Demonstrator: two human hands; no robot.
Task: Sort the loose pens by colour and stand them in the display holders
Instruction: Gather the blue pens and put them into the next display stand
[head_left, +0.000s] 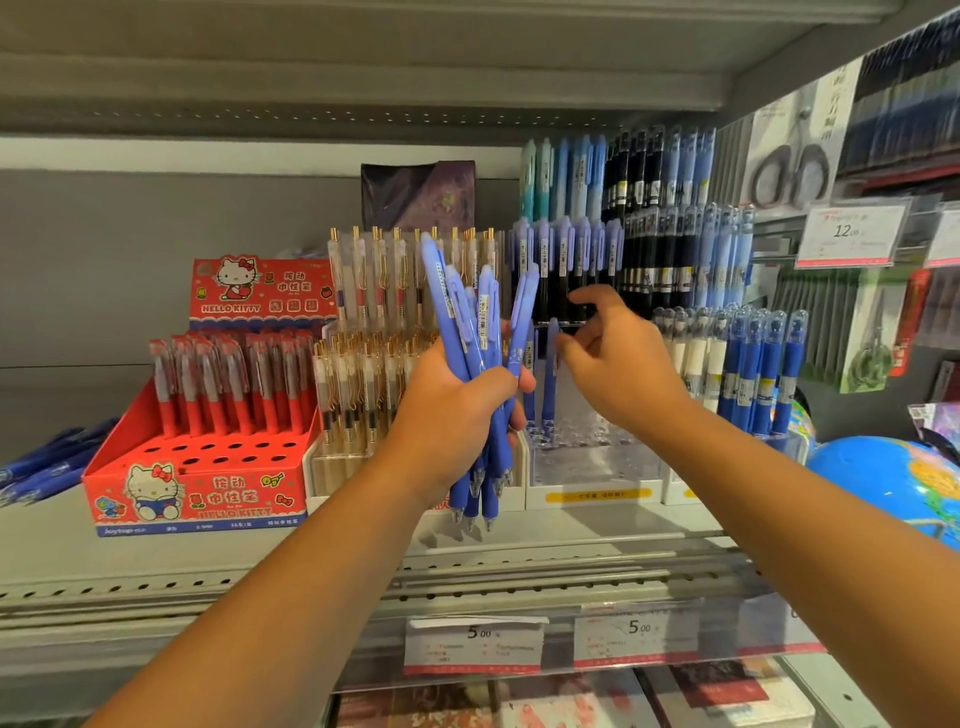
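Loose dark-blue pens (47, 462): lying flat on the grey metal shelf (311, 561), far left of the clear holder (587, 462). Red card display box (197, 488), cartoon-cat print, left of the clear holder: upright red pens (234, 384) with clear caps fill its back rows, and round holes show in its front rows. Just left of the clear holder are gold-clipped pens (363, 374), translucent barrels, upright in tiers. Left hand (447, 415): fingers and thumb wrapped tight round a bundle of periwinkle pens (485, 322), matte barrels, tips down, clip ends up, held in front of the clear holder's left edge. The clear holder itself is glossy plastic with a perforated top; a few standing periwinkle pens (548, 395) are at its left end. Right hand (618, 358): above the clear holder, fingers loosely curled, fingertips just beside the top of one standing pen; whether it pinches that pen cannot be told. Right of the clear holder stand blue-barrelled pens (758, 374) with clear caps. Far right of it is a glossy blue globe (893, 488).
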